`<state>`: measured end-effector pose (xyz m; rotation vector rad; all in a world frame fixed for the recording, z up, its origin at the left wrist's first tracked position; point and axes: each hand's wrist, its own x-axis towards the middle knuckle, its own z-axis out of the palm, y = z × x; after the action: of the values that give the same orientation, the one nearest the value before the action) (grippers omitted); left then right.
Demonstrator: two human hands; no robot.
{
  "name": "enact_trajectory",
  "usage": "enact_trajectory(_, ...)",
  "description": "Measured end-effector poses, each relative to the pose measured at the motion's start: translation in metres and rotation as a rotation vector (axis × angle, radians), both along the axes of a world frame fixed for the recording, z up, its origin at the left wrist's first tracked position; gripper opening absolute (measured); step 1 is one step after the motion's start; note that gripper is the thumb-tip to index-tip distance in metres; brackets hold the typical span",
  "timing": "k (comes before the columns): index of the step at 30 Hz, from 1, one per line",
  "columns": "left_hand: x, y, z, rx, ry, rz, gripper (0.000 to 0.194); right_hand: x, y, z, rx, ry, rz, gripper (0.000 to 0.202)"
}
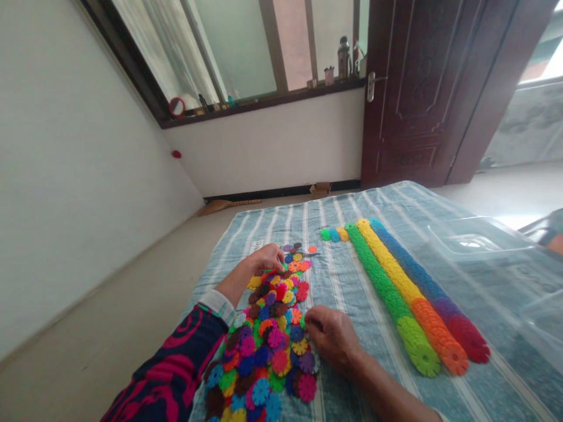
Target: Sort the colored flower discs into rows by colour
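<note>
A long pile of notched plastic discs (275, 337) in many colours covers the left part of the bed. At its far end, my left hand (266, 258) reaches down with fingers pinched together beside a bit of green; what they grip is mostly hidden. My right hand (333, 335) rests at the pile's right edge, fingers curled, with a green disc (302, 320) at its fingertips. Farther right lie overlapping rows of discs: a green row (380, 281), a yellow-to-orange row (396, 275) and a blue-to-red row (413, 275).
A few discs (334, 235) extend left from the rows' far end. Clear plastic containers (479, 237) stand at the right on the striped bedsheet (334, 281). Beyond the bed are a broom (220, 206), a small cardboard box (321, 189) and a brown door (417, 88).
</note>
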<state>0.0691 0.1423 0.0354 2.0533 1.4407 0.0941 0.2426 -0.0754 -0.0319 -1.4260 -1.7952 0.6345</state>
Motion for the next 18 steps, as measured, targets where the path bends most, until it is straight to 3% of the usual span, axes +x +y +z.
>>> enact_trajectory(10,-0.001,-0.012,-0.005,0.104,0.029,-0.033,0.018,0.000,0.000,0.000,-0.003,0.008,0.012,0.018)
enact_trajectory(18,0.003,-0.003,0.009,-0.089,-0.160,0.074,0.015,0.000,-0.001,0.003,-0.012,0.014,0.003,0.018)
